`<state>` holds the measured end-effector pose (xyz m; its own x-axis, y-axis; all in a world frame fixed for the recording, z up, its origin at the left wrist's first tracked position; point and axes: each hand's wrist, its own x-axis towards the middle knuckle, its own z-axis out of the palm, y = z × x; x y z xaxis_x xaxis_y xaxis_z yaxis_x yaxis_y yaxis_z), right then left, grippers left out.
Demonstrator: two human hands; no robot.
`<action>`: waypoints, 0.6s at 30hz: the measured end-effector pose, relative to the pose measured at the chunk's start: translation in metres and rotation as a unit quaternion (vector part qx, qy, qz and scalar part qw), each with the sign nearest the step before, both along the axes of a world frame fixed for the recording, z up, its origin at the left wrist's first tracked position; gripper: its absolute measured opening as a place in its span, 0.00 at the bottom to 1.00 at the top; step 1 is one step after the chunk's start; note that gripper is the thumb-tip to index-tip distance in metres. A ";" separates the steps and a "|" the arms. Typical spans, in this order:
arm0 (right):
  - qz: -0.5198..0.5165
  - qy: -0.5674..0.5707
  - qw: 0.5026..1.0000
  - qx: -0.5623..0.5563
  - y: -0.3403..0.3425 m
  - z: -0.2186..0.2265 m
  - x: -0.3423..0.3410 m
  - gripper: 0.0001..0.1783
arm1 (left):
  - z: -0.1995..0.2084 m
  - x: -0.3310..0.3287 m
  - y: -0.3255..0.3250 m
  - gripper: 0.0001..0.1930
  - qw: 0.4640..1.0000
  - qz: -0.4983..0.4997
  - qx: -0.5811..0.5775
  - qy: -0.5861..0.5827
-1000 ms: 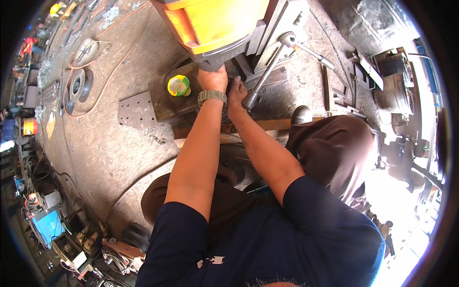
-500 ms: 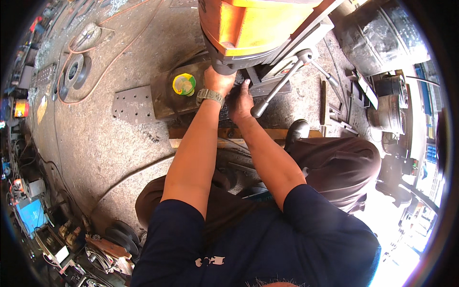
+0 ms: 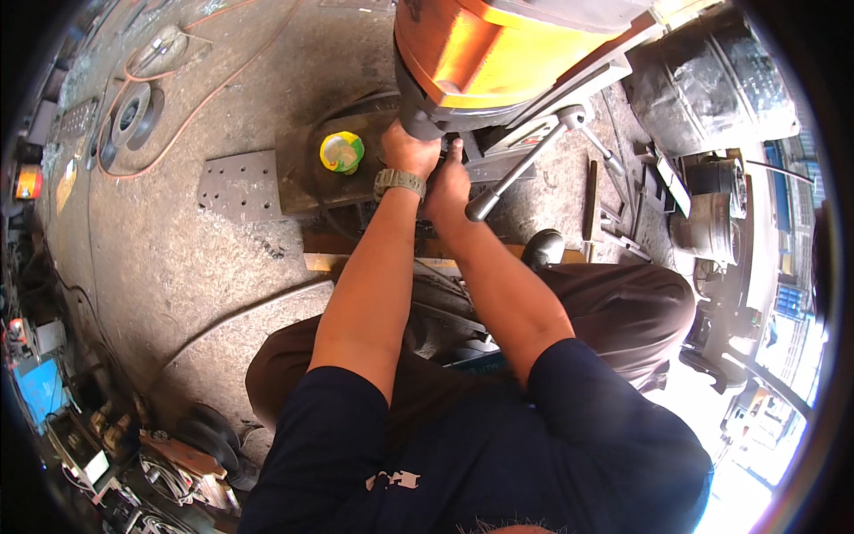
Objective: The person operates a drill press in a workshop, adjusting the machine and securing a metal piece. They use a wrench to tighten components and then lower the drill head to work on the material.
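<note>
1. The orange drill (image 3: 498, 55) looms over the left hand (image 3: 411, 151), whose hidden fingers leave its grip unclear
2. The right hand (image 3: 449, 191) sits just beside it, grip unclear too
3. Careful work likely needs the right clear of the handle (image 3: 527, 164)

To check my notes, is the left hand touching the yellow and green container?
No, a gap shows between the container and the left hand.
</note>
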<state>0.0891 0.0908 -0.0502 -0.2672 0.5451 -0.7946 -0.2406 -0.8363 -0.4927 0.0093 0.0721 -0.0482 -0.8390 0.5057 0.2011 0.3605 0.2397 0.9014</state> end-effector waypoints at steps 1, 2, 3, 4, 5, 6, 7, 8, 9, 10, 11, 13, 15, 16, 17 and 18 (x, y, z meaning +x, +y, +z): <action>-0.012 0.023 0.999 -0.029 0.005 0.002 0.000 0.49 | 0.000 -0.003 -0.001 0.13 1.000 -0.007 -0.010 -0.017; 0.027 -0.055 0.998 -0.004 0.009 0.002 -0.006 0.47 | 0.000 -0.009 -0.001 0.14 0.999 -0.014 -0.021 -0.034; 0.067 -0.124 0.990 0.024 0.014 0.004 -0.018 0.46 | 0.004 -0.019 0.001 0.14 0.999 -0.019 -0.027 -0.043; 0.043 -0.089 0.995 0.012 0.009 0.003 -0.010 0.45 | 0.004 -0.007 -0.004 0.15 0.998 -0.001 -0.050 -0.039; 0.055 -0.075 0.995 0.023 0.009 0.005 0.000 0.41 | 0.006 -0.002 -0.002 0.15 0.998 -0.002 -0.040 -0.047; 0.068 -0.057 0.995 0.035 0.010 0.003 0.005 0.36 | 0.007 -0.004 -0.003 0.15 0.997 -0.013 -0.047 -0.060; 0.061 -0.015 0.997 0.033 0.010 0.004 0.009 0.29 | 0.009 -0.007 -0.003 0.16 0.996 -0.023 -0.054 -0.074; 0.078 -0.027 0.994 0.078 0.014 -0.008 0.015 0.29 | 0.010 -0.008 -0.005 0.16 0.995 -0.035 -0.032 -0.083; 0.089 -0.042 0.987 0.129 0.026 -0.030 0.022 0.30 | 0.012 -0.007 -0.002 0.17 0.994 -0.053 -0.004 -0.094; 0.108 -0.053 0.978 0.173 0.025 -0.034 0.022 0.30 | 0.011 -0.009 -0.004 0.17 0.993 -0.063 0.018 -0.103; 0.099 -0.046 0.979 0.171 0.023 -0.039 0.024 0.31 | 0.011 -0.010 -0.005 0.17 0.992 -0.070 0.027 -0.102; 0.084 -0.029 0.983 0.161 0.003 -0.013 0.017 0.31 | 0.008 -0.014 -0.010 0.18 0.991 -0.081 0.037 -0.100; 0.112 -0.051 0.982 0.145 -0.002 -0.004 0.012 0.33 | 0.008 -0.015 -0.014 0.18 0.988 -0.103 0.036 -0.111; 0.125 -0.063 0.980 0.138 -0.003 -0.002 0.012 0.33 | 0.009 -0.015 -0.015 0.18 0.986 -0.115 0.037 -0.116; 0.142 -0.065 0.973 0.167 -0.001 -0.007 0.014 0.34 | 0.009 -0.017 -0.018 0.18 0.979 -0.144 0.045 -0.140; 0.162 -0.065 0.965 0.197 0.000 -0.011 0.016 0.35 | 0.011 -0.021 -0.023 0.18 0.970 -0.170 0.055 -0.162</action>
